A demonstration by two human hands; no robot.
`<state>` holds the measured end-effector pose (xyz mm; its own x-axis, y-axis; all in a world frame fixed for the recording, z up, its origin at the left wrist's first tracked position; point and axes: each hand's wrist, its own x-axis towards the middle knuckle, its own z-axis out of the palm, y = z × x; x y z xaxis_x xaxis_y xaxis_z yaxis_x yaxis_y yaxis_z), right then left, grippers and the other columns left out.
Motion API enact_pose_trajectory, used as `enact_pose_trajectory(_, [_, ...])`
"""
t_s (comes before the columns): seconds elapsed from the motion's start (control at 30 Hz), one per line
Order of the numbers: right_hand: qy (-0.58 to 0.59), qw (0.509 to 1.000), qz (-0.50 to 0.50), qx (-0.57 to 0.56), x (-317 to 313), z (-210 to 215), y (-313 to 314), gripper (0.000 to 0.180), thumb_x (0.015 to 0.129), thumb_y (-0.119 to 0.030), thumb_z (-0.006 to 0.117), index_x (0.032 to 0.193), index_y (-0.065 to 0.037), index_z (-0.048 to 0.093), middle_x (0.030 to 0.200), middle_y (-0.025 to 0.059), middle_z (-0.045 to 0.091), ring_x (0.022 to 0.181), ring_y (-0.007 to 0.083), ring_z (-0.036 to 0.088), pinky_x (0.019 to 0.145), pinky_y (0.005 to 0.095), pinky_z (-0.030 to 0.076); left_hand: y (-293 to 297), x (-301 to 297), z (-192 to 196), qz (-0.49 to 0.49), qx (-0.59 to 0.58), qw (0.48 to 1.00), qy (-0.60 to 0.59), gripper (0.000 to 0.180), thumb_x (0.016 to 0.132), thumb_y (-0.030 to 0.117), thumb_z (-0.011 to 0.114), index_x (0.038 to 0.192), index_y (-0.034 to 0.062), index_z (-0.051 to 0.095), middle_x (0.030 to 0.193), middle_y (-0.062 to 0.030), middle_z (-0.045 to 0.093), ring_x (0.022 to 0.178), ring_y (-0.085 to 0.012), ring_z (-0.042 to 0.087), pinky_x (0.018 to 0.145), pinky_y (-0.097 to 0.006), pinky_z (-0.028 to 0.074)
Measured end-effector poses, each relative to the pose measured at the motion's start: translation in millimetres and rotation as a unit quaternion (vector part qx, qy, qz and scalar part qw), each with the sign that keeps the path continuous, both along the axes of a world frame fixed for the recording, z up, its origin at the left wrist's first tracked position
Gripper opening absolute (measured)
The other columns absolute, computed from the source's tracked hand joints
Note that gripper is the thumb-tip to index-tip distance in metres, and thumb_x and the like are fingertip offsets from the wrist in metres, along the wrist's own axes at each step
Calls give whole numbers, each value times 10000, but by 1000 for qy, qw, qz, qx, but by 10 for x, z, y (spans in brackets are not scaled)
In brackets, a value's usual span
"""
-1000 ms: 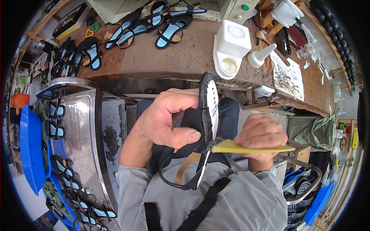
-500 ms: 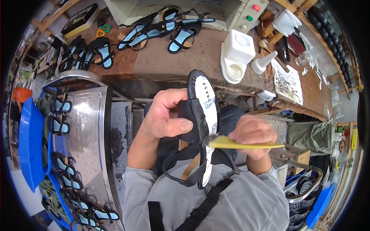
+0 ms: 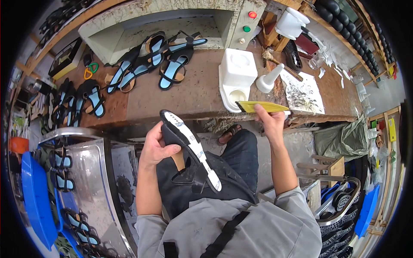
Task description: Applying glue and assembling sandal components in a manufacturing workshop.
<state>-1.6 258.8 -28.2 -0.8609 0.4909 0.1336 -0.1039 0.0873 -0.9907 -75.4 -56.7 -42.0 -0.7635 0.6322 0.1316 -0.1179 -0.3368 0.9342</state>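
Note:
My left hand (image 3: pixel 158 148) grips a black sandal (image 3: pixel 175 142) by its upper, thumb across the strap. The sandal is tilted, its white printed underside facing up, with a tan block heel (image 3: pixel 178 161) showing beneath. In my right hand (image 3: pixel 271 122) is a flat yellow-handled brush (image 3: pixel 264 106), pinched between thumb and fingers. The brush's dark tip is at the round cup of a white glue pot (image 3: pixel 238 71) on the bench edge. Whether the tip dips into the cup I cannot tell.
Black sandals with light-blue insoles (image 3: pixel 173 73) lie on the brown bench (image 3: pixel 189 96) before a metal box with buttons. A white cone-shaped bottle (image 3: pixel 266 79) and stained paper (image 3: pixel 303 90) are right of the pot. More sandals stand on the metal rack (image 3: pixel 92 172) at left.
My right hand has carried the brush from the sandal's underside up and forward to the glue pot. My left hand has moved left and lowered the sandal. The view has shifted.

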Motion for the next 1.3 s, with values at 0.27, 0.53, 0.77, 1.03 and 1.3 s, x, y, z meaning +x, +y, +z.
enact_pose_trajectory(0.27, [-9, 966, 34, 257, -414, -349, 233, 123, 813, -96, 635, 877, 8, 652, 760, 63, 633, 651, 120, 576, 576, 255, 448, 390, -315, -174, -30, 12, 999, -35, 552, 652, 89, 755, 1125, -25, 494, 1015, -50, 600, 927, -116, 560, 846, -248, 424])
enact_pose_trajectory(0.53, [-71, 995, 60, 34, -467, -389, 255, 112, 821, -88, 638, 850, 20, 635, 708, 23, 592, 595, 67, 520, 528, 199, 403, 613, -552, -277, -35, 13, 997, -61, 545, 645, 107, 759, 1110, -32, 510, 1012, -67, 609, 915, -129, 571, 836, -255, 431])
enact_pose_trajectory(0.77, [-38, 990, 124, -55, -232, 40, 198, 99, 807, -47, 632, 848, 41, 622, 706, 56, 601, 547, 93, 515, 499, 223, 406, 802, -616, -70, -53, 10, 997, -46, 555, 642, 114, 764, 1108, -36, 502, 994, -62, 603, 905, -123, 565, 829, -248, 430])
enact_pose_trajectory(1.03, [228, 950, 182, 109, -173, 328, -324, 202, 806, -142, 646, 853, 34, 560, 701, 132, 562, 490, 189, 548, 449, 278, 432, 794, -429, 254, -74, 45, 996, -4, 522, 622, 62, 754, 1075, -25, 509, 957, -40, 605, 865, -95, 561, 795, -233, 438])
enact_pose_trajectory(1.3, [264, 944, 182, 77, 91, 433, -452, 166, 725, -36, 707, 826, 58, 616, 716, 141, 616, 611, 248, 639, 514, 300, 478, 697, -201, 426, -52, 57, 996, -36, 536, 611, 41, 759, 1078, -29, 506, 941, -37, 608, 844, -86, 567, 779, -226, 448])
